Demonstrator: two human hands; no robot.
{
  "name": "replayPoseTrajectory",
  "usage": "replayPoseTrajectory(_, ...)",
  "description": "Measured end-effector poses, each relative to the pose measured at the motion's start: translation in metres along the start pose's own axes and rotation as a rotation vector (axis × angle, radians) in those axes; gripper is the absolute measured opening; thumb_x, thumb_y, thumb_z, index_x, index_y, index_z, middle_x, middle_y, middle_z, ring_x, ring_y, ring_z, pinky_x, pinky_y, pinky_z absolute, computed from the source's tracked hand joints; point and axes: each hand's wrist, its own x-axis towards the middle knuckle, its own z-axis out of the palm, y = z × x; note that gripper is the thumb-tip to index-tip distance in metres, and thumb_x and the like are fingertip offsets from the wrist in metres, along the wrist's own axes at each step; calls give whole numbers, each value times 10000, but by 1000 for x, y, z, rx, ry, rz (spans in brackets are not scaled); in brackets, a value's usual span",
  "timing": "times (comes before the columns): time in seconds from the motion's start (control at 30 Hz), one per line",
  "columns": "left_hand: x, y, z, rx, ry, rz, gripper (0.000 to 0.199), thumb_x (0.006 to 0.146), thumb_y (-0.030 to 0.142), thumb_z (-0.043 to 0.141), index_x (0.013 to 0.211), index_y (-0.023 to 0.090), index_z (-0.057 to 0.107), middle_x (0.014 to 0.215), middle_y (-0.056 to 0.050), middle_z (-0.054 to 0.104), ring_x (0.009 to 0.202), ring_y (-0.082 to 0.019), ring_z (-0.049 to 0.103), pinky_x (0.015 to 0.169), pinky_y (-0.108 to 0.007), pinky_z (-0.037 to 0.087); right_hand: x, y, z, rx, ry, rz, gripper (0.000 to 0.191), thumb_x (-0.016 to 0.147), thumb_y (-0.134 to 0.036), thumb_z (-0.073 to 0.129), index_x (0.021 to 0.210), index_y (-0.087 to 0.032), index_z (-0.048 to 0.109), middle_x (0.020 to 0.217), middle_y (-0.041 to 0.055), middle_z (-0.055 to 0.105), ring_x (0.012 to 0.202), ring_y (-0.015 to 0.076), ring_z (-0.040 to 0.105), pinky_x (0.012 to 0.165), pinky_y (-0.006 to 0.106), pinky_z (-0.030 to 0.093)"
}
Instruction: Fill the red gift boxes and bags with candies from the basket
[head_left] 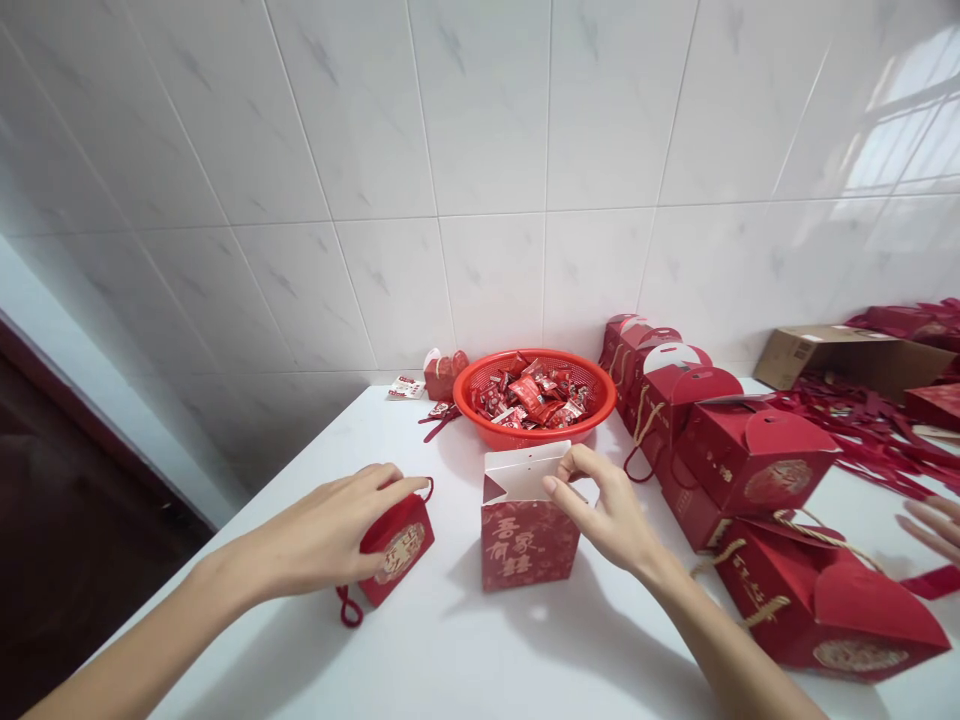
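Observation:
On the white table, my left hand (349,520) is wrapped over a small red box (405,550) with a gold round emblem and dark red cord loops. To its right stands an open-topped red gift box (529,545) with gold characters and a raised white inner flap. My right hand (600,500) pinches the right side of its top rim. Behind the open box is a red plastic basket (484,432) holding several red-wrapped sweets (534,395).
Several closed red boxes with rope handles (780,455) line the right side. Farther right are a cardboard box (795,355), dark red ribbons (862,430) and another person's hand (934,525). A small red box (442,378) stands left of the basket, near the tiled wall.

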Motion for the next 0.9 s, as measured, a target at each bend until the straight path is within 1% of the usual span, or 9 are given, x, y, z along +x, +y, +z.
replayPoseTrajectory(0.07,8,-10,5,-3,-108,23,576,739,181,588,1301,296,638,1098,-85,680,989,-268,656,752,-286,512,-1,1,3,-14,4,-6,234,895,-337,564,720,-204,482,712,-7,548,673,145,507,659,268,417)
replayPoseTrajectory(0.13,23,-16,9,6,-86,33,511,783,154,527,1264,267,656,1118,-102,672,1044,-282,633,824,-331,512,-2,2,6,-26,20,-16,227,895,-334,563,726,-205,484,712,-7,548,675,147,508,659,270,418)
replayPoseTrajectory(0.23,46,-10,8,-52,116,39,359,864,223,485,1152,235,699,1208,-114,650,1090,-290,617,915,-387,506,-3,3,9,-40,49,-30,224,901,-326,558,729,-208,478,713,-6,544,672,147,506,655,271,418)
replayPoseTrajectory(0.37,60,32,0,-376,373,116,308,942,416,492,1040,262,740,1259,-61,637,1131,-254,610,995,-390,492,-4,2,11,-54,73,-41,221,913,-314,543,735,-210,467,716,-9,530,670,144,500,642,267,411)
replayPoseTrajectory(0.47,61,66,0,-448,269,203,332,950,449,509,865,276,780,1316,-56,606,1177,-270,585,967,-412,513,-4,1,10,-67,87,-52,231,921,-312,539,730,-210,457,712,-11,518,666,143,491,634,263,403)
replayPoseTrajectory(0.57,64,81,5,-364,208,199,431,965,422,477,696,240,760,1315,-81,611,1229,-308,550,1000,-470,487,-5,1,7,-77,101,-58,250,925,-315,544,718,-211,449,700,-14,506,660,142,485,628,261,394)
replayPoseTrajectory(0.73,79,64,9,-291,130,99,456,920,382,491,557,209,706,1280,-77,643,1121,-293,618,920,-395,508,-5,3,-1,-124,92,-64,322,911,-347,589,677,-217,411,723,-3,519,678,151,503,640,266,403)
replayPoseTrajectory(0.83,81,50,6,-318,55,95,417,885,374,531,538,214,699,1208,-56,682,977,-245,666,786,-322,516,-6,2,-4,-144,85,-103,353,908,-368,606,660,-217,405,868,44,590,777,172,562,701,283,433)
replayPoseTrajectory(0.9,81,46,2,-340,25,112,408,887,392,552,553,218,712,1216,-55,682,1001,-251,662,791,-325,511,-7,2,-4,-141,63,-119,355,912,-378,607,662,-215,414,889,47,591,785,171,570,710,282,436)
